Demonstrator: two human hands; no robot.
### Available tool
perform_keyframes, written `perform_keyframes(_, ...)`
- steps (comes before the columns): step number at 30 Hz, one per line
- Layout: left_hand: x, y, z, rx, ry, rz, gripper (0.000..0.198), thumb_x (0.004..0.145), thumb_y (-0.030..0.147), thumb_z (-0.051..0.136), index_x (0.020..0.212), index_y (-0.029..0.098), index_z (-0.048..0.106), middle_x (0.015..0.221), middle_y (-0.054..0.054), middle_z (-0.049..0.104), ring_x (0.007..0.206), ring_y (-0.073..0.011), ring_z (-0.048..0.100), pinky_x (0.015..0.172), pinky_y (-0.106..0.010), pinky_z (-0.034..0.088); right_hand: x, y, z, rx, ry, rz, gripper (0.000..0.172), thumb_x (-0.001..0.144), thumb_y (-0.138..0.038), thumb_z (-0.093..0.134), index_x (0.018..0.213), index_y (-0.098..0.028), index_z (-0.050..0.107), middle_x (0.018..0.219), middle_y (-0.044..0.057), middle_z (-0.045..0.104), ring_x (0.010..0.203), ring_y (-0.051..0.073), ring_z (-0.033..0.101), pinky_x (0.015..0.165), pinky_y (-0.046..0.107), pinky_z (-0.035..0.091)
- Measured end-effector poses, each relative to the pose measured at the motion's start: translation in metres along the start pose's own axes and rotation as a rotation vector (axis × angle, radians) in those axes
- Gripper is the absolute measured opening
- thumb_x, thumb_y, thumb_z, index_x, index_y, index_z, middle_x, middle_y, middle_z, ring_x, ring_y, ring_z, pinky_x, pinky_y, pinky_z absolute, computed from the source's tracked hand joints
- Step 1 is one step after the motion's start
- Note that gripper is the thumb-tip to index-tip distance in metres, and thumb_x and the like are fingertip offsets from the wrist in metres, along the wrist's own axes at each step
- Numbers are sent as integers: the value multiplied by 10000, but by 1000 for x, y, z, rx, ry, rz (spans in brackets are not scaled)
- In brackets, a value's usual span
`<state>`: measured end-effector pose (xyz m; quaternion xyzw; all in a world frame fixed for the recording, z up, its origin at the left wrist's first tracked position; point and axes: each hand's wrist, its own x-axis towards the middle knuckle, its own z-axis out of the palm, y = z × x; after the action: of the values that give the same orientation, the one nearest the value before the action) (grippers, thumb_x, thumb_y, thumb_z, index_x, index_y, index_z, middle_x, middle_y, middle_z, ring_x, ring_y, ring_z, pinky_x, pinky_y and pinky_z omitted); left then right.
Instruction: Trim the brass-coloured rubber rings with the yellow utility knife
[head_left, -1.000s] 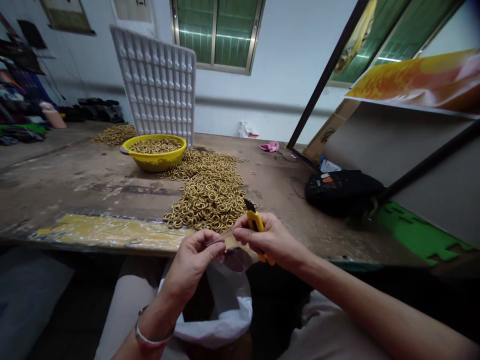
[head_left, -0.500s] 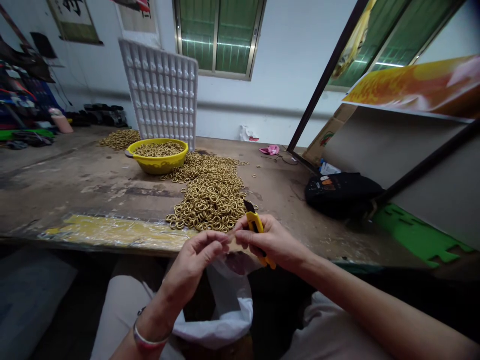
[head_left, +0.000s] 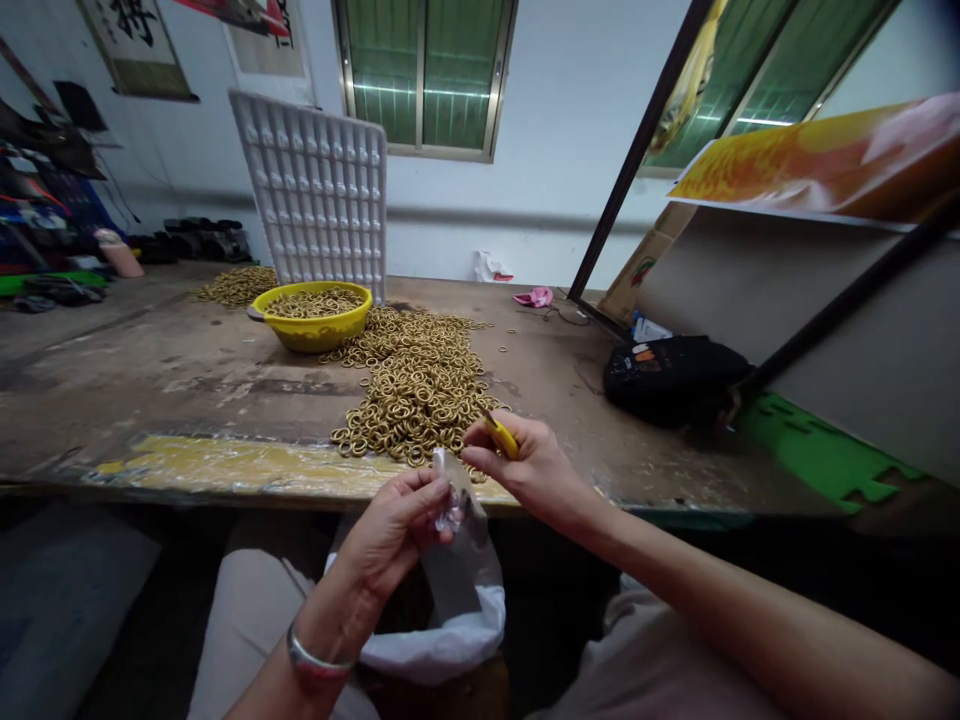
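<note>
Between the thumb and fingers of my left hand (head_left: 397, 525) is a small piece of clear plastic film (head_left: 450, 505), crumpled at its lower part. My right hand (head_left: 532, 470) is closed around a yellow utility knife (head_left: 502, 437), its dark tip pointing up and left; most of its handle is hidden by the palm. Just beyond both hands a pile of brass-coloured rings (head_left: 420, 385) spreads over the wooden table (head_left: 210, 385). Below the hands, between my knees, an open white plastic bag (head_left: 435, 650) hangs under the table edge.
A yellow basin (head_left: 319, 335) filled with rings stands behind the pile, before an upright grey ribbed panel (head_left: 315, 200). Another ring heap (head_left: 236, 286) lies farther left. To the right are a black bag (head_left: 671, 380), a green foam mat (head_left: 817, 450) and a dark metal frame (head_left: 637, 150).
My hands have moved apart, and the plastic film now shows in my left hand. The knife has turned in my right hand, so less of it is visible. The view has shifted slightly.
</note>
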<state>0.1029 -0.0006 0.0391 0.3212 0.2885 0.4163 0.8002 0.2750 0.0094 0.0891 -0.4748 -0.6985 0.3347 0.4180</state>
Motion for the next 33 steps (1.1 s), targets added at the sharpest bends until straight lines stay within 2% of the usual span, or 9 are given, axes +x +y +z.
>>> perform_keyframes(3,1,-2,2,-8,35,27,271,673,287,811,788,113,637,685,-8,578,598,-98,558,538,-197,495,-3,1,5,107,-199,66,194,782,-327,642,699,-153,630,634,-18,568,590,94,483,570,213,383)
perform_keyframes(5,2,-3,2,-20,47,44,255,689,284,801,805,117,648,717,-17,612,616,-105,582,563,-210,518,-4,2,9,164,-251,139,189,758,-329,661,727,-144,641,647,-11,591,583,94,494,564,214,393)
perform_keyframes(8,0,-3,1,-68,37,72,233,742,306,759,846,115,675,825,-56,667,706,-136,629,634,-243,558,-5,3,11,221,-239,218,193,713,-324,689,735,-141,631,652,-11,593,576,93,494,553,215,395)
perform_keyframes(11,-1,0,1,-93,18,57,233,742,289,765,859,101,691,879,-78,684,763,-152,650,679,-254,578,-3,1,8,249,-249,235,187,698,-314,693,726,-141,626,650,-9,592,573,93,496,556,221,397)
perform_keyframes(17,-1,1,0,-75,21,22,269,689,260,815,835,85,673,784,-46,666,650,-107,635,659,-234,581,-1,1,7,236,-262,229,173,716,-307,670,725,-142,618,639,-14,583,565,84,480,562,216,399)
perform_keyframes(23,0,-9,-6,-115,77,38,309,652,260,835,758,92,598,715,-39,645,627,-126,637,621,-242,567,-4,-1,12,163,-315,240,209,750,-357,650,750,-149,642,646,-3,590,577,95,496,550,206,417)
perform_keyframes(27,2,-14,-5,-164,81,87,353,616,279,847,729,99,565,682,-36,620,602,-127,617,589,-243,552,-4,9,13,90,-336,236,300,729,-452,676,758,-157,631,666,9,591,608,123,529,550,216,432)
perform_keyframes(33,7,-17,-4,-152,142,146,423,525,317,876,694,101,555,620,-24,592,525,-121,587,538,-249,533,-2,21,17,41,-381,219,351,689,-498,703,722,-166,593,643,-8,538,586,114,490,523,204,417)
